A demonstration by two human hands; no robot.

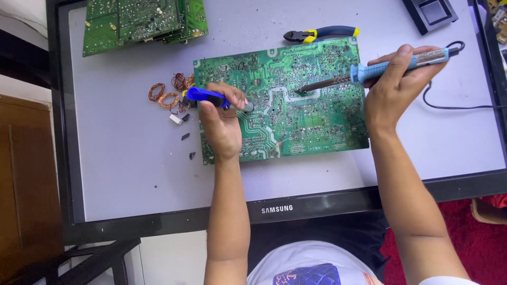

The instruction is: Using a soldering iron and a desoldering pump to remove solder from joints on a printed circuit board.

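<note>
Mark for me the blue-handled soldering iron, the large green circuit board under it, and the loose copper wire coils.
blue-handled soldering iron (pixel 377 68), head view, on its blue grip.
large green circuit board (pixel 317 119), head view, on its bare middle.
copper wire coils (pixel 162 96), head view, on the left pair.

Flat monitor screen (pixel 121 174) as work surface, large green circuit board (pixel 311 121) at centre, stacked green boards (pixel 142 21) upper left, copper wire coils (pixel 163 96), yellow-handled cutters (pixel 319 35), small dark chips (pixel 186 137), black cable (pixel 459 107).

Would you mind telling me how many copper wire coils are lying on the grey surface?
3 at least: one coil farthest left, a second coil beside it, a third coil by the board's corner. More may hide behind the left hand.
</note>
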